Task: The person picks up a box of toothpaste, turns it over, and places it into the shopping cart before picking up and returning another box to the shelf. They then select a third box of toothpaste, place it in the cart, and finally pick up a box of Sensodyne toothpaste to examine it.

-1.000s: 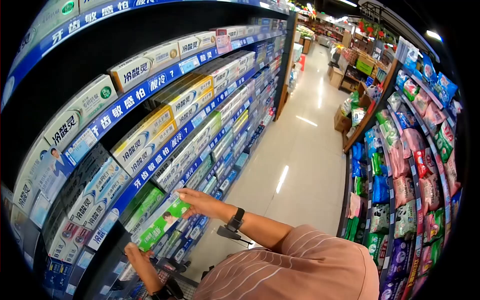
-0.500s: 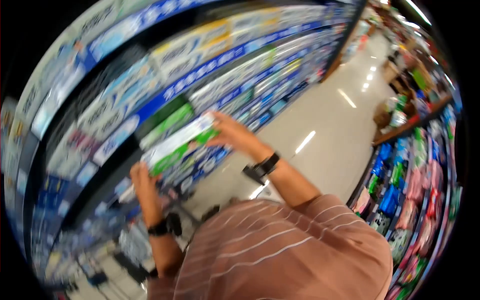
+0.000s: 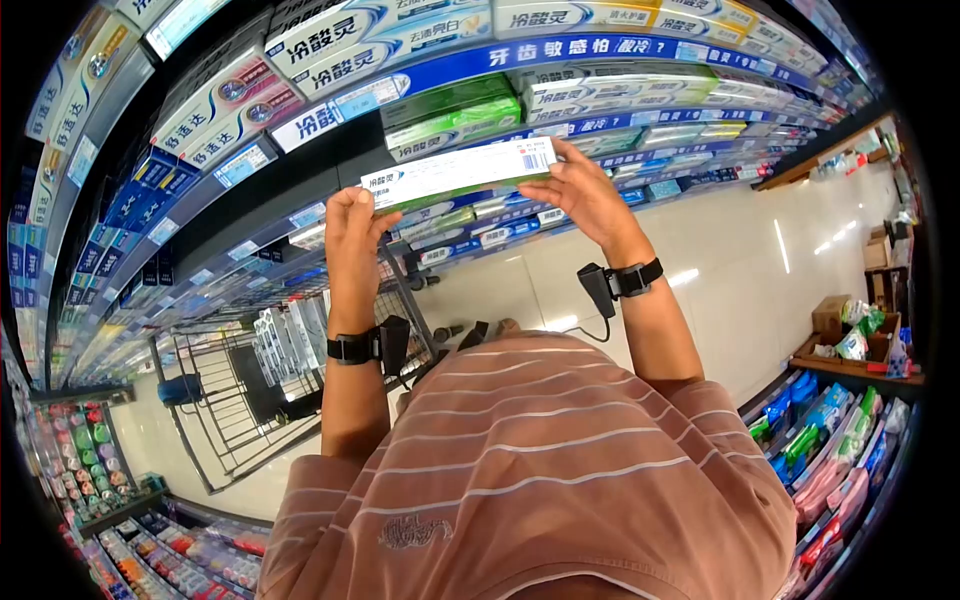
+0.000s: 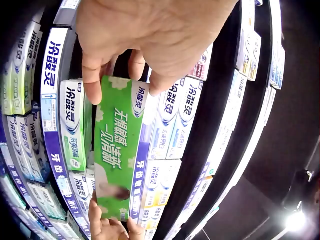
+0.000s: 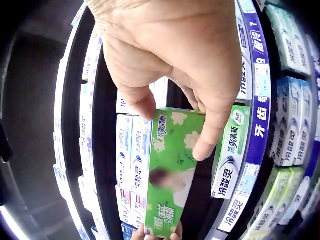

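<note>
Between my two hands a long toothpaste box [image 3: 460, 172] is held up level in front of the shelf. In the head view its white side with a barcode faces me. The wrist views show the box's green face [image 4: 116, 145] with flower shapes and Chinese lettering. My left hand [image 3: 352, 235] pinches the left end between thumb and fingers. The opposite end is pinched by my right hand [image 3: 592, 198]. Just behind it, similar green-and-white toothpaste boxes [image 3: 455, 118] sit on the shelf.
Stocked toothpaste shelves with blue label strips [image 3: 590, 50] curve across the top and left. A wire shopping cart [image 3: 240, 400] with several boxes in it stands at lower left. Shelves of bagged goods [image 3: 830, 450] line the right, beyond the tiled aisle floor [image 3: 745, 250].
The head view has swung left and down, bringing the cart into sight. Both hands keep hold of the toothpaste box, which has turned from its green face to its white side.
</note>
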`<state>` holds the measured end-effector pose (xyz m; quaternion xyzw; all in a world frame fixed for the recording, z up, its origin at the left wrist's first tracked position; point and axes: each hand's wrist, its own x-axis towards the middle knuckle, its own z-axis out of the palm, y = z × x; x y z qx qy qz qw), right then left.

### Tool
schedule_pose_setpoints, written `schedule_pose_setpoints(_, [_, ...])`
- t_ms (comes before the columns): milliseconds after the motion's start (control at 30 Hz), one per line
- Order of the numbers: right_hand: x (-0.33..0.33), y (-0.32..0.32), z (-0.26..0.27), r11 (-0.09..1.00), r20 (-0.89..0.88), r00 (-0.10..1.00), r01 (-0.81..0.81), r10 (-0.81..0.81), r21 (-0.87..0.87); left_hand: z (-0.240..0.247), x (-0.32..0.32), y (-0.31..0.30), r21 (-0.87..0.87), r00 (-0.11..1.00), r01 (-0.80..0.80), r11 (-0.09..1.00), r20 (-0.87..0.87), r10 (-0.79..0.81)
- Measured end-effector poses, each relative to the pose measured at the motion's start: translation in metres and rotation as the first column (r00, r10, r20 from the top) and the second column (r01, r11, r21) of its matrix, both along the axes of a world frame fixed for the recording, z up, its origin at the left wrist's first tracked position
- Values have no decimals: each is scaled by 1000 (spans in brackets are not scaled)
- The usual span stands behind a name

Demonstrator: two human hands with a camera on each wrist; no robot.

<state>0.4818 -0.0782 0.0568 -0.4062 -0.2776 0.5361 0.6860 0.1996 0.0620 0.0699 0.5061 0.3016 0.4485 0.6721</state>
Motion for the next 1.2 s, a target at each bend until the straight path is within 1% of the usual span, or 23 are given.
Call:
schedule_pose_setpoints(100, [0, 1, -2, 998, -22, 999, -48, 50, 48, -4, -3, 1, 3, 1000, -4, 1000, 20, 4])
schedule_pose_setpoints(200, [-1, -1, 3, 994, 8, 997, -75, 75, 84, -3, -7, 1, 28, 997, 31, 999, 72, -33])
schedule_pose_setpoints(300, [2, 1, -1, 990, -95, 993, -64, 76, 124, 0, -10, -1, 45, 995, 65, 997, 70, -68])
schedule_pose_setpoints(400, [2, 2, 0, 983, -99, 993, -48, 66, 177, 0, -9, -3, 101, 989, 103, 990, 100, -113])
schedule_pose_setpoints(500, [2, 0, 3, 984, -125, 991, -32, 54, 176, 1, -8, -6, 108, 985, 129, 986, 100, -140])
schedule_pose_setpoints(600, [4, -1, 5, 979, -123, 990, -49, 74, 198, 3, -7, -7, 107, 980, 154, 982, 111, -166])
schedule_pose_setpoints(700, [4, -2, 4, 978, -131, 989, -42, 70, 205, 1, -8, -6, 137, 976, 174, 975, 105, -189])
schedule_pose_setpoints(900, [4, -3, -1, 977, -146, 985, -60, 92, 207, -1, -9, -8, 123, 981, 149, 981, 104, -162])
schedule_pose_setpoints(1100, [-1, -4, 3, 981, -127, 988, -70, 93, 180, -4, -14, -7, -22, 981, 165, 986, 111, -162])
schedule_pose_setpoints(1133, [-2, -3, 4, 981, -122, 988, -71, 94, 180, -4, -14, -7, -19, 981, 163, 986, 106, -160])
schedule_pose_setpoints(1200, [-7, -2, 10, 992, -151, 987, -37, 56, 123, -2, -14, -9, -11, 983, 157, 988, 97, -155])
